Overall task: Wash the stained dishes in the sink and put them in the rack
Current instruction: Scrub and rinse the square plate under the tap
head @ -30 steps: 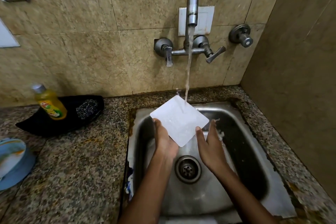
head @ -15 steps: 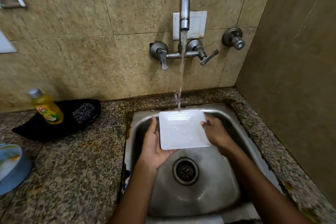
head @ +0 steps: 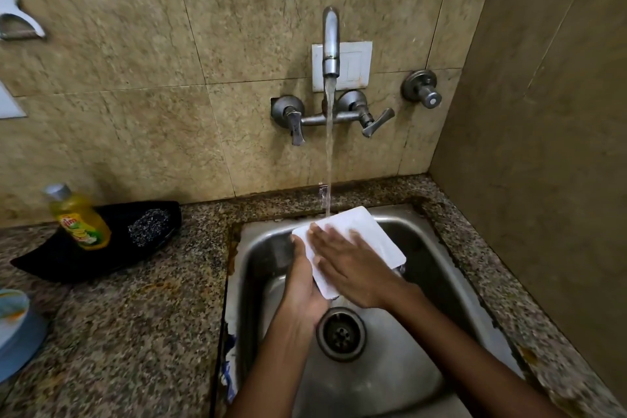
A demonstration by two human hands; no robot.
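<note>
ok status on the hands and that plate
Left hand grips white square plate edge over sink. Right hand flat on its face. Tap water hitting plate's far edge. Nothing in the way.

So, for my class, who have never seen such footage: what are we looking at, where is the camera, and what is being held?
A head-worn camera looks down at a person's own hands; there is no machine. The left hand grips a white square plate by its edge over a steel sink. The right hand lies flat on it, under water running from the tap. On the granite counter a yellow soap bottle and a scrubber rest in a black dish.
</note>
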